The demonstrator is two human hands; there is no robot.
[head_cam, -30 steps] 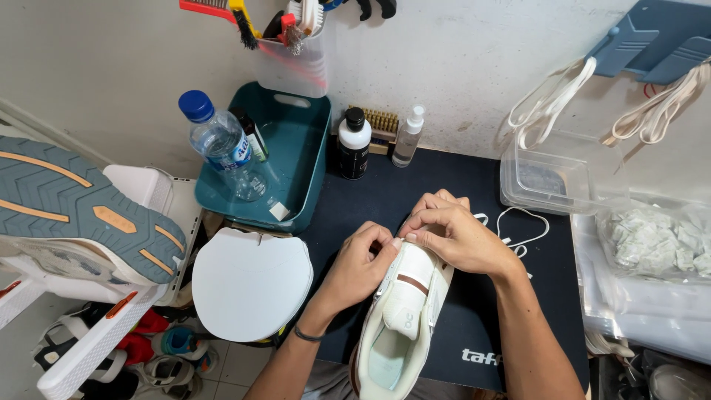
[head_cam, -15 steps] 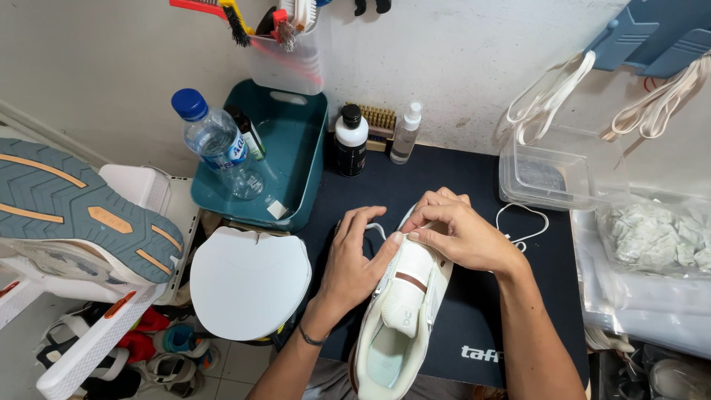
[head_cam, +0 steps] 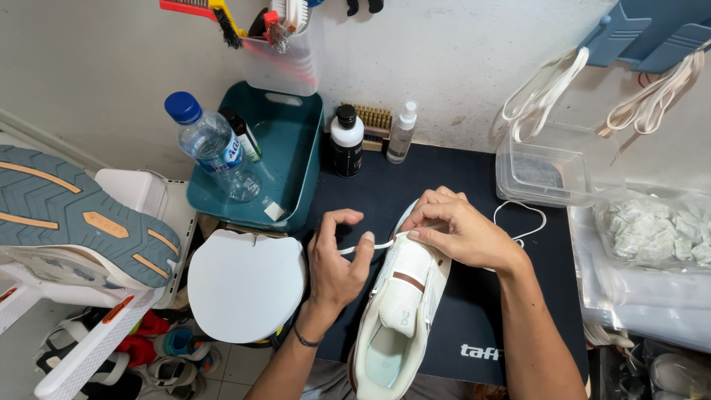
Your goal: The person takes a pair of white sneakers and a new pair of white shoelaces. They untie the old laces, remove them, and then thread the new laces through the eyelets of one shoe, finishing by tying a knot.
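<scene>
A clear plastic water bottle (head_cam: pixel 211 148) with a blue cap and blue-and-white label leans in the teal bin (head_cam: pixel 296 159) at the back left of the surface. A small dark bottle (head_cam: pixel 241 134) with a green label stands beside it in the same bin. Against the wall stand a black bottle (head_cam: pixel 346 142) with a white label band and a clear spray bottle (head_cam: pixel 401 133), side by side, with a bristle brush (head_cam: pixel 372 120) behind them. A clear lidded plastic box (head_cam: pixel 552 167) sits at the right edge of the dark mat (head_cam: pixel 474 326), which bears white lettering near its front edge. A clear bag of white crumpled material (head_cam: pixel 652 231) lies further right.

The white sneaker (head_cam: pixel 404 307) lies on the mat, toe away from the person, between both hands. The left hand (head_cam: pixel 335 255) is raised just left of the shoe, thumb and forefinger pinching the end of a white lace (head_cam: pixel 370 247). The right hand (head_cam: pixel 459 230) rests over the shoe's forepart, fingertips closed on the same lace at the eyelets. The lace's loose run loops on the mat to the right.
</scene>
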